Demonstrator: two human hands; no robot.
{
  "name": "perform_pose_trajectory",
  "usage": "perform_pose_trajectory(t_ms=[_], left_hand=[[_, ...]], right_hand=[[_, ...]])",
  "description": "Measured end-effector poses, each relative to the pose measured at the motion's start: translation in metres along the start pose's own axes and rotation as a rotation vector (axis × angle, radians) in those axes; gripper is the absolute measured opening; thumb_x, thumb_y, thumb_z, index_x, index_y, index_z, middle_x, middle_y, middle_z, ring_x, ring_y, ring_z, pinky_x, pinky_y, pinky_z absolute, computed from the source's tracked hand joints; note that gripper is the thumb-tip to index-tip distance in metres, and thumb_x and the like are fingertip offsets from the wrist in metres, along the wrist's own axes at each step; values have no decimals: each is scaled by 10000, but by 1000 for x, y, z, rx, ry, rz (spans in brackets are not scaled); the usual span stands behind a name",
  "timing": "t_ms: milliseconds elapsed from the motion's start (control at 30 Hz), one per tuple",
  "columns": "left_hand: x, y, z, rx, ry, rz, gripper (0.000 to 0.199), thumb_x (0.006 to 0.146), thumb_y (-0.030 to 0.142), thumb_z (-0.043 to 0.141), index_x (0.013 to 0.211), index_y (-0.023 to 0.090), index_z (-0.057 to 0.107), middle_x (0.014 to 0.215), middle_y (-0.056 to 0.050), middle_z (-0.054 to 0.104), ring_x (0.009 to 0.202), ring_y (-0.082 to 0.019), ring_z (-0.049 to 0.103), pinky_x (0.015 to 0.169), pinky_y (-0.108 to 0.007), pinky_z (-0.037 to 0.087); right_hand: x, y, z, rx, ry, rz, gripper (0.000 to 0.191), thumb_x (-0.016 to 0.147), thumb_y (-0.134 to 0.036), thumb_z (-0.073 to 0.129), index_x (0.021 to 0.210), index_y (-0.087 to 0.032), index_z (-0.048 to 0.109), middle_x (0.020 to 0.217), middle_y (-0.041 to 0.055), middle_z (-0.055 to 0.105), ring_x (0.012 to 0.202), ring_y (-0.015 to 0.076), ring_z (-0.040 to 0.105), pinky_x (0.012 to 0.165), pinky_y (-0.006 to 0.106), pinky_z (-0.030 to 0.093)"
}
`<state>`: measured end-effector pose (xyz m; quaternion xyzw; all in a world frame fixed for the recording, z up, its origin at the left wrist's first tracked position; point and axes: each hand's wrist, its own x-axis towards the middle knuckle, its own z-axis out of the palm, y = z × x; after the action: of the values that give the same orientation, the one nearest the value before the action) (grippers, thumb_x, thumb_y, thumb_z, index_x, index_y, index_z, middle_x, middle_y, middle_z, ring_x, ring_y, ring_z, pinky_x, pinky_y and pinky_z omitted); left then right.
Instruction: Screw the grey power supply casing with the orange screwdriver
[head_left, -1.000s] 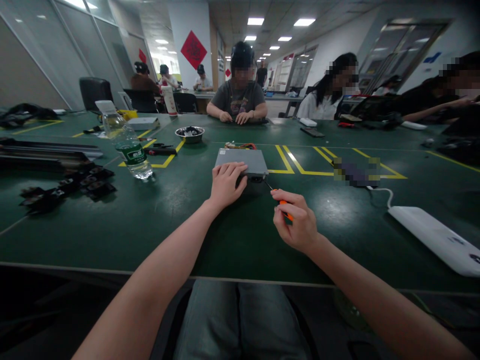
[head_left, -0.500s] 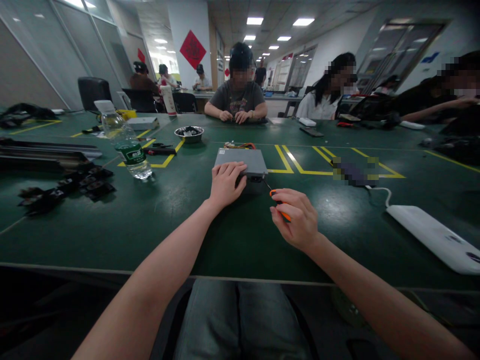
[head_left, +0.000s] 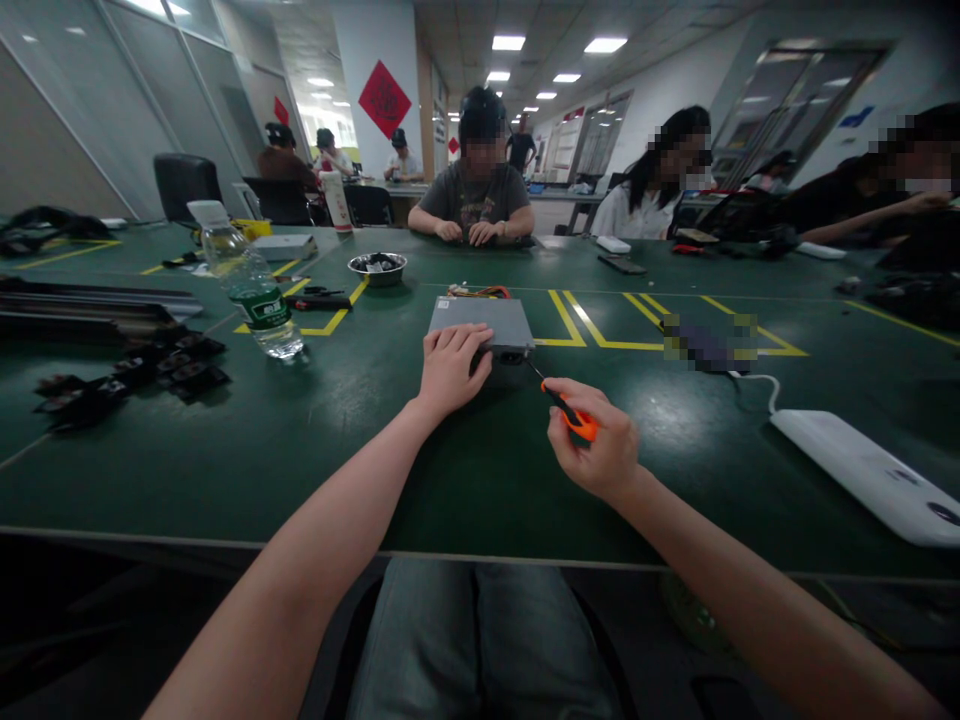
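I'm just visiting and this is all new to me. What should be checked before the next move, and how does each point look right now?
1. Left hand on the gray box: ok, it rests on the top and near edge.
2. Right hand holding the screwdriver: ok, closed around the orange-and-black handle.
3. Screwdriver tip properly seated: cannot tell; it points at the box's near right corner, but the contact is too small to see.
4. Colored wires clear of the screwdriver: ok, they lie at the box's far side.
5. Water bottle clear of both hands: ok, it stands apart, off to the left.
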<state>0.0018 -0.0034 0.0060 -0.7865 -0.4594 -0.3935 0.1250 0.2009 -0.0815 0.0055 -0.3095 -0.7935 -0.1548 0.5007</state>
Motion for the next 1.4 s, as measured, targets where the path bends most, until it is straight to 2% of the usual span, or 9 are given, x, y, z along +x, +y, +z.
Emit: perform_pose_trajectory(t_ms=[67, 167, 333, 433, 633, 833, 1133, 1300, 1400], left_hand=[[0, 0, 0, -2, -7, -7, 276, 893, 296, 459, 1152, 268, 552, 1244, -21, 591, 1160, -220, 483, 960, -406, 288], [0, 1, 0, -5, -11, -12, 278, 894, 297, 459, 1154, 271, 553, 1243, -18, 591, 1162, -217, 482, 962, -404, 289], [0, 0, 0, 1, -10, -12, 270, 889, 287, 468, 1145, 267, 551, 1247, -10, 589, 1163, -205, 481, 971, -397, 285], [0, 0, 1, 5, -6, -10, 266, 889, 283, 468, 1141, 263, 551, 1245, -14, 591, 1159, -209, 485, 964, -398, 290], [0, 0, 1, 3, 5, -4, 264, 890, 284, 467, 1141, 266, 549, 1240, -13, 594, 1154, -210, 490, 964, -400, 290], [0, 0, 1, -3, 3, -5, 269, 890, 283, 464, 1145, 271, 548, 1242, -11, 592, 1160, -211, 485, 968, -403, 287], [0, 0, 1, -7, 5, -7, 269, 890, 285, 464, 1143, 270, 553, 1236, -11, 595, 1157, -211, 486, 968, -403, 286], [0, 0, 1, -7, 0, -9, 273, 886, 285, 470, 1146, 272, 552, 1239, -10, 591, 1156, -212, 485, 965, -408, 289], [0, 0, 1, -4, -6, -14, 275, 883, 282, 474, 1146, 272, 552, 1242, -12, 590, 1160, -213, 482, 969, -408, 287]], right_hand=[[0, 0, 0, 14, 32, 37, 214, 768, -128, 561, 929, -237, 474, 1014, 57, 651, 878, 170, 642, 646, 285, 528], [-1, 0, -1, -32, 89, -35, 271, 743, -140, 595, 957, -241, 462, 973, 45, 624, 808, 154, 623, 599, 269, 520], [0, 2, -4, -50, 37, -120, 210, 771, -169, 609, 913, -234, 469, 890, 26, 627, 778, 146, 626, 646, 282, 519], [1, 2, -3, -16, 56, -62, 245, 780, -151, 598, 955, -231, 447, 859, 22, 631, 768, 151, 625, 644, 293, 519], [0, 2, -3, -35, 112, -22, 347, 737, -127, 591, 1023, -248, 437, 992, 57, 543, 836, 175, 565, 621, 315, 515], [2, 3, -4, -62, 96, -21, 301, 746, -153, 615, 993, -252, 475, 901, 34, 591, 821, 195, 572, 712, 378, 499], [3, 4, -2, -10, 70, -73, 411, 793, -85, 539, 1148, -266, 434, 1131, 79, 579, 1022, 209, 574, 814, 411, 521], [-1, 7, -1, -31, 19, -45, 327, 771, -138, 611, 1038, -279, 484, 1111, 54, 558, 988, 195, 568, 757, 366, 539], [-2, 7, -1, -50, 36, -62, 310, 771, -92, 576, 1005, -282, 502, 1107, 41, 565, 990, 184, 572, 753, 352, 539]])
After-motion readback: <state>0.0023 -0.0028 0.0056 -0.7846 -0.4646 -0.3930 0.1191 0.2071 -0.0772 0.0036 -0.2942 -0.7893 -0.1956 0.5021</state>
